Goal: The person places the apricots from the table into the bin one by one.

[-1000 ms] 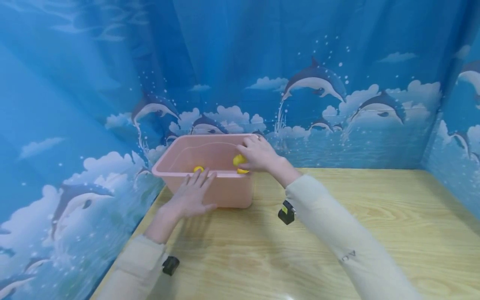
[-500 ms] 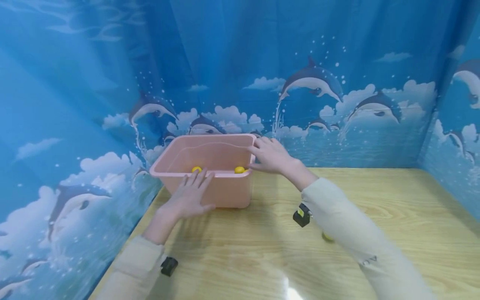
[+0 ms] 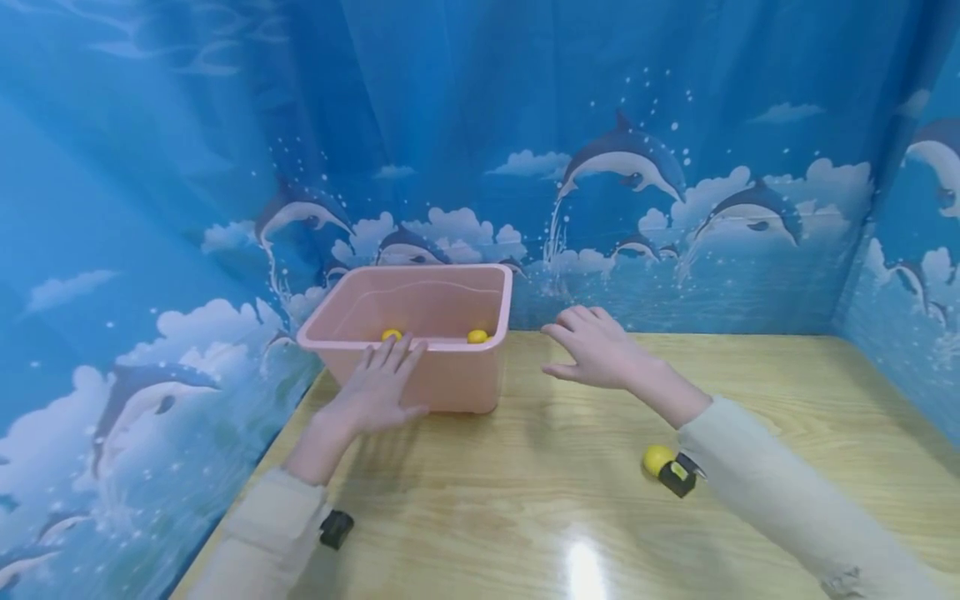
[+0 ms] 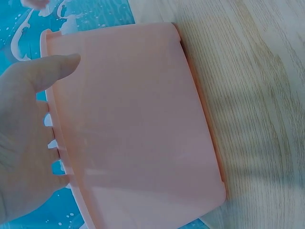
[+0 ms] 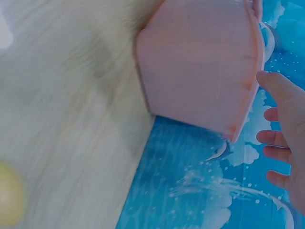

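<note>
A pink plastic bin (image 3: 420, 379) stands on the table at centre left. My left hand (image 3: 371, 393) lies at its near rim with fingers spread; in the left wrist view the thumb (image 4: 59, 67) is over the outer wall. My right hand (image 3: 596, 350) hovers to the right of the bin, fingers loosely bent around nothing. Two small yellow lemon-like things, one at the left (image 3: 392, 335) and one at the right (image 3: 477, 336), show inside the bin over its near rim. Another yellow lemon-like thing (image 3: 658, 459) lies on the table below my right wrist, partly covered by the wrist camera.
A wood-grain table (image 3: 510, 508) carries the bin. Blue dolphin-print curtains (image 3: 585, 100) rise right behind the bin and along the left side. Black wrist cameras (image 3: 336, 529) hang below both sleeves.
My right hand has let go of a yellow lemon-like thing at the bin and moved right, away from the rim. The lemon-like thing on the table has come into view. My left hand stays put.
</note>
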Demonstrator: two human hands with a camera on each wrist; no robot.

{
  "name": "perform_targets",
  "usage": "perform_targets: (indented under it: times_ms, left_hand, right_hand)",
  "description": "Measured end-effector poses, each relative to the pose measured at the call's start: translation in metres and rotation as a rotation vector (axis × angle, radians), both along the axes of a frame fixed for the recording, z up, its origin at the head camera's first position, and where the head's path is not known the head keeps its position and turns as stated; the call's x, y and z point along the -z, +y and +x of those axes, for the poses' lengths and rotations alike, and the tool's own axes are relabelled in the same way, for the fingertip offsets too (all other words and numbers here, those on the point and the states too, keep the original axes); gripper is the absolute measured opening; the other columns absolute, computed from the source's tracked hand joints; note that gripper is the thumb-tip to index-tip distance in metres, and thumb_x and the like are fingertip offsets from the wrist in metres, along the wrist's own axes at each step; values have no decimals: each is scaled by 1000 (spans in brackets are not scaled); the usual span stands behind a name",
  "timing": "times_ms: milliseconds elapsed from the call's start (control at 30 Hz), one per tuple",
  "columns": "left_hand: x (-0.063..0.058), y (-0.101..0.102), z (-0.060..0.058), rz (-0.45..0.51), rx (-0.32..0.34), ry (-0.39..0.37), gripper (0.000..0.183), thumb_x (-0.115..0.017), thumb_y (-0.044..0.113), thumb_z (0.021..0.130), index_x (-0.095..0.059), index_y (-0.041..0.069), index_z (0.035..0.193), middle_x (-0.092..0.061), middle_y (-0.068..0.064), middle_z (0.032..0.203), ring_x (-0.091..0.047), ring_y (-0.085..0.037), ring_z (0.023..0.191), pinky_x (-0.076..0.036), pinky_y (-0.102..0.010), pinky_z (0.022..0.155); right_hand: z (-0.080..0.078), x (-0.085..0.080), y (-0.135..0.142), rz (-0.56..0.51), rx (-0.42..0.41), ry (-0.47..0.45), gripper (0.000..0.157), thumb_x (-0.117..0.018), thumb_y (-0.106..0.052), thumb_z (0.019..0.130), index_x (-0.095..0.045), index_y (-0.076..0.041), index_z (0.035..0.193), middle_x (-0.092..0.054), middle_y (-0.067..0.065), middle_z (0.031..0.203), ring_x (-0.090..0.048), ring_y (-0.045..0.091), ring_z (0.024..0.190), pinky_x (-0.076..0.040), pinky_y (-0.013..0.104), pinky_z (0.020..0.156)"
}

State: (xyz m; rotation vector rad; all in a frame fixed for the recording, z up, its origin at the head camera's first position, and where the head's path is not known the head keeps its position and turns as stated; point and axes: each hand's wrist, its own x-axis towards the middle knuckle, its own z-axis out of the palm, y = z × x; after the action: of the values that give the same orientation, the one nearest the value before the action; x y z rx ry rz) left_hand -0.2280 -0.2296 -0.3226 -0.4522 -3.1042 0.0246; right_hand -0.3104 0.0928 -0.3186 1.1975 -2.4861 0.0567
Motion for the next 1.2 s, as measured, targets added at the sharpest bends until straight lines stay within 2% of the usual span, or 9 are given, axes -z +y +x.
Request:
perform_targets:
  times_ms: [267,600,867,1200]
  left_hand:
    - [-1,-2,-1,0,2,8,91,-58,50,86,-7,9,150,2,-15,154,5,-35,139,1,-51,111]
    - [1,-1,-1,2,-7,0,92,-57,49,86,-4,10,150,3,-15,154,7,-35,139,1,-51,111]
    - [2,1,0,8,-5,-3,92,-58,49,86,-5,10,150,4,-14,154,8,-35,139,3,-51,111]
    - [4,0,-2,8,-12,-3,92,-58,50,86,-5,11,150,4,-14,155,7,-34,139,3,-51,111]
  right_hand:
    - [15,25,44,-9,-24,-8,55,-72,-43,77,-60,-6,116,-58,8,104,-52,28,101,-42,50,85]
    - [27,55,87,38,-10,-6,64,-74,-47,71,-59,-3,115,-56,10,105,-51,30,101,-42,52,87]
    - [38,75,109,108,28,-83,60,-75,-46,70,-61,-3,110,-55,10,106,-51,31,103,-42,52,86]
    - [42,92,123,143,3,-160,54,-77,-45,67,-64,-5,102,-55,9,103,-51,30,100,-43,51,86]
